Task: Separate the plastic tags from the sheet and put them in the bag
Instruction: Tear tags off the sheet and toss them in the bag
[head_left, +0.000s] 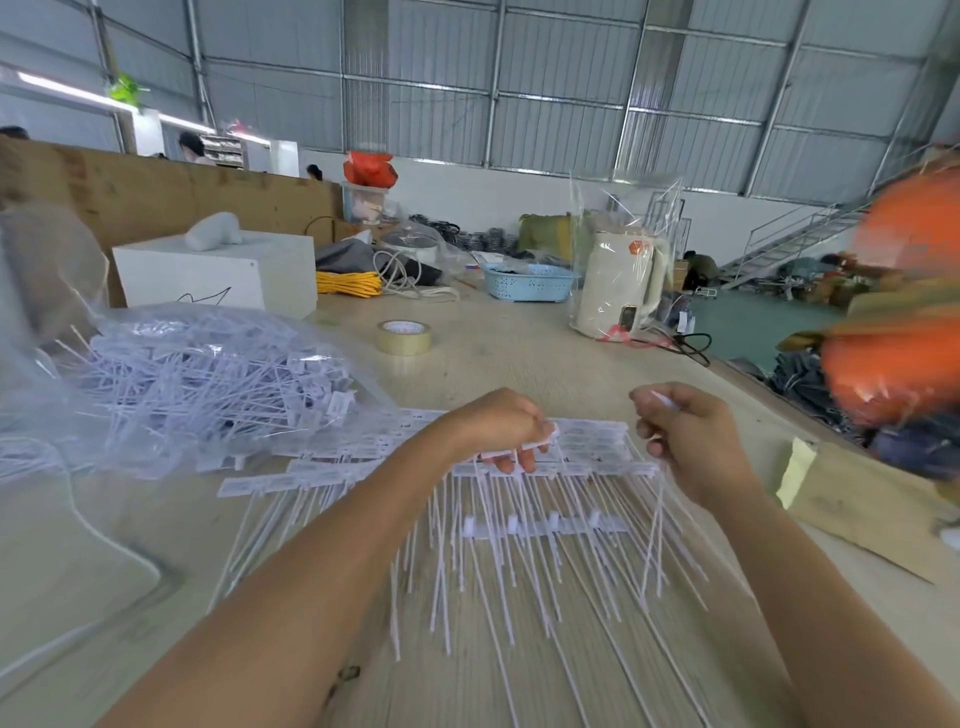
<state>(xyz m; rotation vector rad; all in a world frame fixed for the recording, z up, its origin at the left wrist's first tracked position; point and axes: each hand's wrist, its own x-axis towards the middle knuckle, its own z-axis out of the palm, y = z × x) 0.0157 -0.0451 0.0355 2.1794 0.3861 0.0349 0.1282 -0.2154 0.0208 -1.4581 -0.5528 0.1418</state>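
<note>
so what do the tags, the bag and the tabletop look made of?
Tags: white plastic, semi-matte; the long thin tails flex and splay.
Bag: thin clear plastic film, glossy; it crinkles and shows the tags inside.
Tabletop: probably pale wood or plywood, matte; faint grain, too blurred to be sure.

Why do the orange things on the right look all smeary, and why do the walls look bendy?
Head view: the orange bags sit at the frame's edge and are smeared by blur; the wide-angle lens curves the roof beams and table; the right hand and left hand on the sheet of tags are slightly soft; light is even, without strong shadows.
</note>
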